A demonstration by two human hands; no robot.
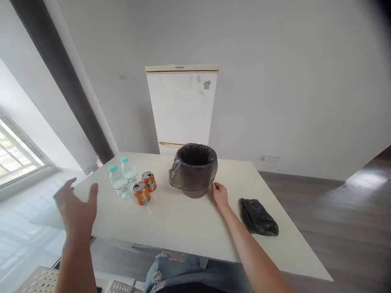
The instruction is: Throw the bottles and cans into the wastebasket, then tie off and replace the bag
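My left hand (77, 203) is raised over the left side of the table, thumb and fingers spread, holding nothing. Nearest to it stand two clear plastic bottles (120, 185) with turquoise caps. Beside them are two orange drink cans (141, 193), both upright. A small trash bin (195, 193) stands mid-table, lined with a dark garbage bag (195, 175) folded down over its rim. At the bin's right side, my right hand (220, 194) is closed, its fingertips at the bag's lower edge; they are partly hidden.
A folded bundle of black plastic bags (258, 217) lies on the right of the white table (183, 228). Behind the table stands a white fridge (183, 106) against the wall. A window (18, 150) is at left, and perforated stools (39, 280) are below the table's front edge.
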